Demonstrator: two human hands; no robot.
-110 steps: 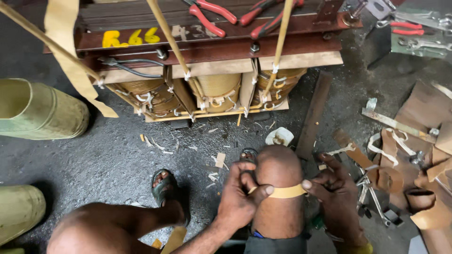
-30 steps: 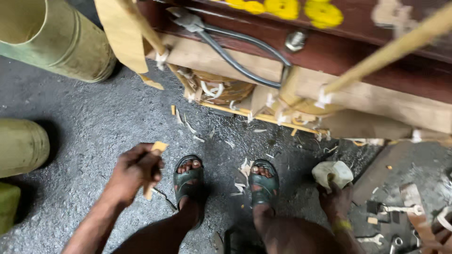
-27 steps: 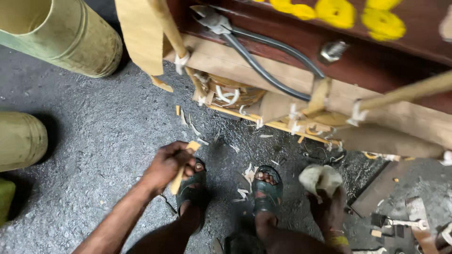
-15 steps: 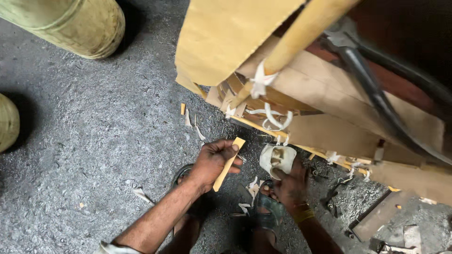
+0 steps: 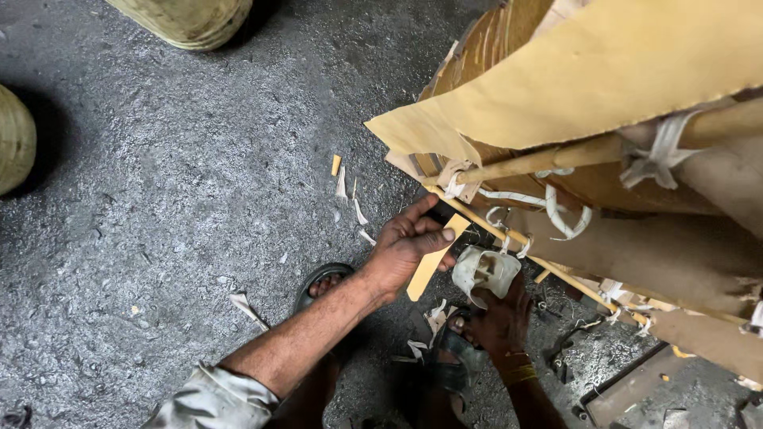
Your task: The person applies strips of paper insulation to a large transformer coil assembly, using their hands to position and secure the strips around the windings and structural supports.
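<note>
Head cam: left hand (image 5: pixel 407 253) grip pinching flat wooden wedge (image 5: pixel 430 262), right hand (image 5: pixel 499 314) grip wrapped round white tape roll (image 5: pixel 485 272), both just beside paper-wrapped coil (image 5: pixel 636 246).

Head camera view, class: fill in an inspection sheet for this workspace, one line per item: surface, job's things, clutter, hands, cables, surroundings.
Surface: rough grey floor, dusty.
Job's things: flat wooden strip; roll of white tape; paper-wrapped coils tied with white tape.
Clutter: paper scraps on the floor.
Hands: left hand grips the wooden strip; right hand holds the roll of white tape.
Cables: nothing seen.
Surroundings: green drums at top left; sandalled feet.
</note>
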